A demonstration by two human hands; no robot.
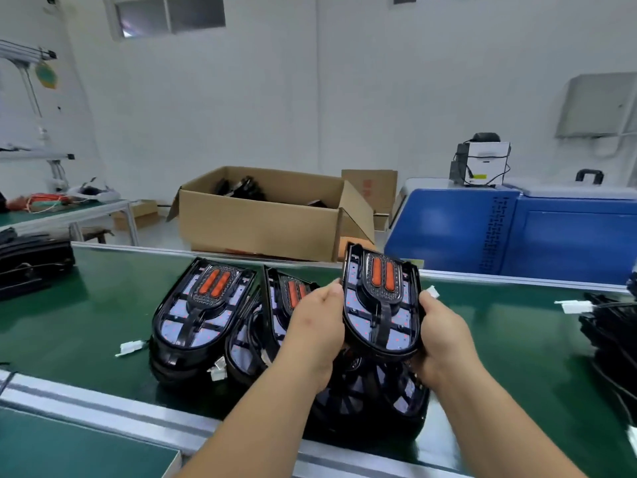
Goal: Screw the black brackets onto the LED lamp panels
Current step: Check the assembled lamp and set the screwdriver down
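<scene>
1 cardboard box (262, 224) of black parts (241, 188)

Open green surface (103, 298) between the black stack (34, 263) at left and the pile of lamp panels (203, 319), crossed only by a white connector (130, 347). Open right of the pile, up to a second connector (572, 307) and a tangle of black cables (610, 332). Blocked mid-surface by the pile and the lamp panel (381, 305) raised above it. Closed beyond the far rail (482, 277) by a cardboard box (262, 225) and a blue machine (517, 232).
</scene>
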